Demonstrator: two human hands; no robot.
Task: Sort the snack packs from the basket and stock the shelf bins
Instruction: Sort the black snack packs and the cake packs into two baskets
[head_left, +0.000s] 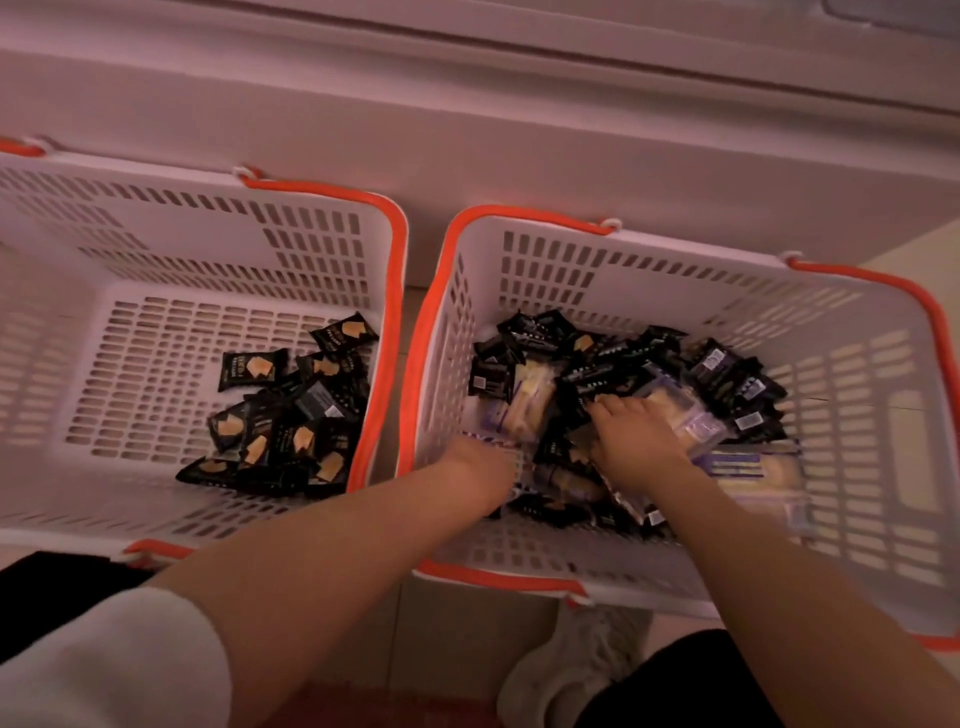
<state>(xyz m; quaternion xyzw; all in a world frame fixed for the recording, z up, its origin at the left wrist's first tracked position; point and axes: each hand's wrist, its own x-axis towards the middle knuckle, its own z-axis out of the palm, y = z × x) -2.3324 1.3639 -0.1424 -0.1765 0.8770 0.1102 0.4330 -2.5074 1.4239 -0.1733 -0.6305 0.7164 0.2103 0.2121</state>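
Both my hands reach into the right-hand white basket (862, 364), which has orange handles. It holds a mixed pile of black cracker packs (597, 374) and clear packs of pale yellow snacks (530, 400). My right hand (634, 431) lies palm down on the pile's middle, fingers spread over black and clear packs. My left hand (485, 467) is blurred and dips among the packs by the basket's left wall, its fingers hidden. The left-hand basket (156, 270) holds only black cracker packs (291, 410), heaped at its right side.
Both baskets stand on the floor against a pale cabinet front (519, 130). My white shoe (566, 670) and dark trouser leg show below the right basket. A narrow strip of floor separates the baskets.
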